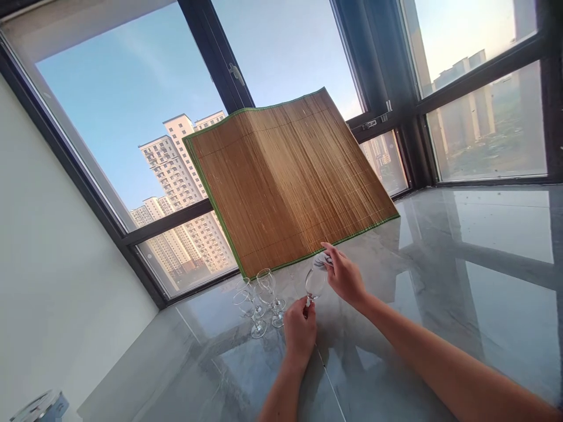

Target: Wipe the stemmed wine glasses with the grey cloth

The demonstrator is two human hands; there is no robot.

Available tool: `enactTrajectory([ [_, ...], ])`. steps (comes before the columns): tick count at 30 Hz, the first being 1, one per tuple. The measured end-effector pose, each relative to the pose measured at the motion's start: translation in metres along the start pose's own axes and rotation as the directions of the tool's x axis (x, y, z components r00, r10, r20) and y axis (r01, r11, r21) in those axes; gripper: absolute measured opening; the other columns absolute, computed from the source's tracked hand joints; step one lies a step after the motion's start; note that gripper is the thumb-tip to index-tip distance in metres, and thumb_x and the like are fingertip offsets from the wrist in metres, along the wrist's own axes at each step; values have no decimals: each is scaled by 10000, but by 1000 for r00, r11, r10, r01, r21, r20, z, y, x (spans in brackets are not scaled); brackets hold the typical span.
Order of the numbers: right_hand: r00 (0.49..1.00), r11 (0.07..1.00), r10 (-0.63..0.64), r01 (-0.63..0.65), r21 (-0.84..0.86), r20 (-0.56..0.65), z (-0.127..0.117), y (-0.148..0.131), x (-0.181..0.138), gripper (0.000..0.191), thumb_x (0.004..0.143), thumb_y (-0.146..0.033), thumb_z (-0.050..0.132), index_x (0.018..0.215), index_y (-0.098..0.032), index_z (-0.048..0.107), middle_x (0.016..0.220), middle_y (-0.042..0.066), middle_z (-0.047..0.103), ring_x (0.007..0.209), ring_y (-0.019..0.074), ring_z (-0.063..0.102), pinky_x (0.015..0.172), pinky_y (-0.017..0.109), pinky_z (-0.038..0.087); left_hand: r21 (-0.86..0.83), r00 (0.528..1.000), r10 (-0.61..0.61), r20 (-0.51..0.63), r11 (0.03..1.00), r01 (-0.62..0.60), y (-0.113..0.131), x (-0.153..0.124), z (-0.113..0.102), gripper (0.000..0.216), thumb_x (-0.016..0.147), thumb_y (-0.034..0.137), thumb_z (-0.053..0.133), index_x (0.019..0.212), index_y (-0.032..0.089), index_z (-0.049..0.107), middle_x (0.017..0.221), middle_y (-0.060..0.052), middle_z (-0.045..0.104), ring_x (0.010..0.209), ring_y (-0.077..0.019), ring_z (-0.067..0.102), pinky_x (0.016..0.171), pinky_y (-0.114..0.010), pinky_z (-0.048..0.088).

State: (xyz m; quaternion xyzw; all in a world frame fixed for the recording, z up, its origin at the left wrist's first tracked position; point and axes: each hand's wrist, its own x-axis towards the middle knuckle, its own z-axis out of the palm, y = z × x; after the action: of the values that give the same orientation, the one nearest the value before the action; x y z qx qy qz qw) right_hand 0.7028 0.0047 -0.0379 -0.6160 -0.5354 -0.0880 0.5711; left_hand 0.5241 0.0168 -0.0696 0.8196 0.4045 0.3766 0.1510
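Observation:
A clear stemmed wine glass [314, 283] is held upright just above or on the grey marble surface. Closed around its stem is my left hand [301, 329]. My right hand [346, 275] pinches a small whitish cloth [322, 261] at the rim of that glass, with the index finger stretched upward. To the left of my left hand, several more empty wine glasses [265, 285] stand upright in a tight group. Whether the held glass's foot touches the surface is hidden by my left hand.
A brown bamboo mat [285, 181] with green edging leans against the dark-framed windows behind the glasses. The glossy marble surface [440, 351] reflects the window light. A white wall [57, 234] bounds the left side, and a blue-and-white container [46, 407] sits at the lower left corner.

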Motion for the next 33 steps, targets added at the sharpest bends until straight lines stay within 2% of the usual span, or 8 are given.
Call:
enactTrajectory([
  [4,977,984,29,-65,165,211,5,0,0,408,873,-237,426,1275,-200,484,873,38,677,759,188,599,688,285,419,-29,999,-34,-2,999,34,-4,0,2,306,909,335,447,855,169,698,720,-42,665,645,-172,545,619,-268,308],
  [9,940,920,143,-241,308,310,0,-5,3,400,875,-318,358,1206,-199,548,654,-19,587,623,168,530,604,272,378,-30,999,-44,4,999,45,-8,0,3,300,908,326,448,813,178,690,733,-45,676,654,-175,551,619,-266,306],
  [16,895,882,147,-311,354,422,-7,-11,5,406,822,-270,372,1128,-185,624,771,24,631,697,166,538,644,276,393,-53,998,-64,-27,997,63,-13,-2,0,303,909,343,465,806,174,695,756,-48,681,682,-179,562,640,-260,318],
  [21,852,863,113,-339,374,512,-6,-8,6,443,798,-242,365,1152,-182,623,706,7,599,683,171,523,642,279,384,-46,1000,-27,13,999,28,-15,-2,0,254,894,299,490,793,188,695,707,-14,654,658,-162,539,622,-248,293],
  [26,868,909,97,-276,312,487,0,-5,5,411,833,-265,361,1120,-205,649,797,13,642,755,178,557,687,284,395,-33,999,-9,49,999,11,-11,-2,-1,253,892,292,492,786,194,700,706,-8,651,645,-155,523,603,-247,273],
  [30,920,958,127,-210,194,370,4,-4,3,454,939,-415,274,1033,-225,676,803,26,662,774,191,591,682,287,391,-55,998,12,58,998,-9,-8,-3,0,237,880,275,504,883,210,732,742,-11,671,671,-161,541,625,-249,295],
  [33,946,973,120,-172,152,301,4,-6,2,515,962,-485,236,1027,-225,675,798,33,675,778,203,610,674,289,389,-84,998,25,61,996,-19,-7,-4,1,249,872,274,515,961,213,739,769,-18,680,686,-163,544,640,-251,309],
])
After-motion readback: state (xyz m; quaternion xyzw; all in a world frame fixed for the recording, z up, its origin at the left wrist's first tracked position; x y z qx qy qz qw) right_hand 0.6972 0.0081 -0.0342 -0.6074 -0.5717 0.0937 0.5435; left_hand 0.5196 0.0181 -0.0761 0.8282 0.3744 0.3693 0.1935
